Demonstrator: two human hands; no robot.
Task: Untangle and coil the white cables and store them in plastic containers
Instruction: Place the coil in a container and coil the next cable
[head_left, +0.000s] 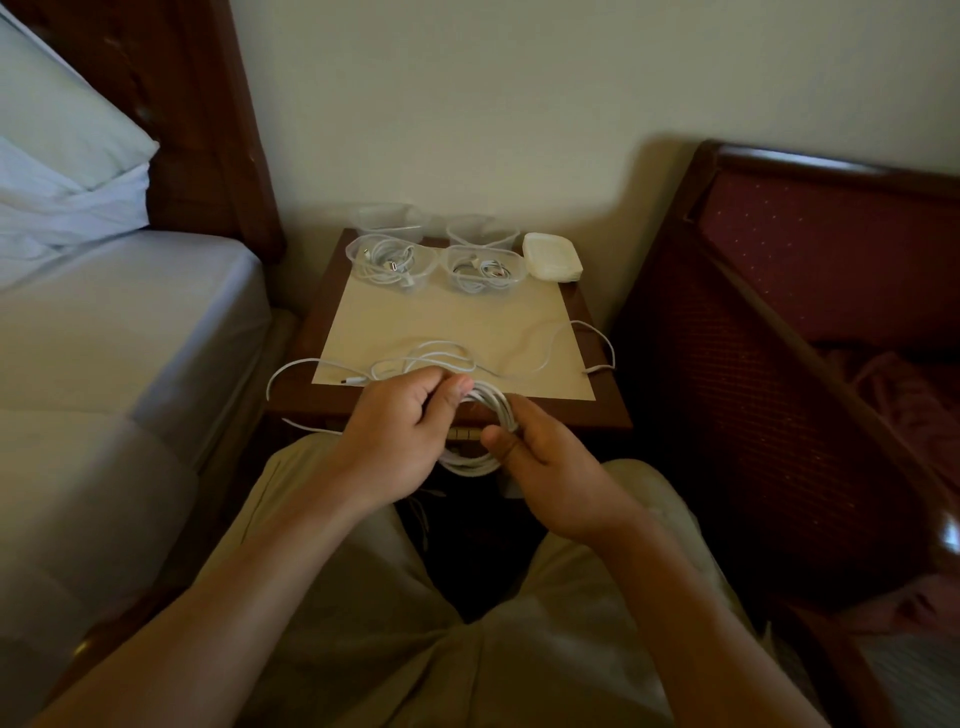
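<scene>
A coil of white cable (491, 410) hangs between my hands at the nightstand's front edge. My left hand (405, 431) grips its left side with curled fingers. My right hand (540, 467) pinches its right side, thumb on top. Loose white cable (540, 358) trails from the coil over the cream paper mat (457, 322) and off both sides of the nightstand. Two clear plastic containers at the back hold coiled cables: a left one (389, 262) and a right one (485, 270). Two empty containers (387, 221) (483, 231) stand behind them.
A stack of white lids (551, 258) sits at the back right of the wooden nightstand (605, 410). A bed with a pillow (67, 130) lies to the left, a dark red upholstered frame (779, 291) to the right. My knees are below the nightstand's front edge.
</scene>
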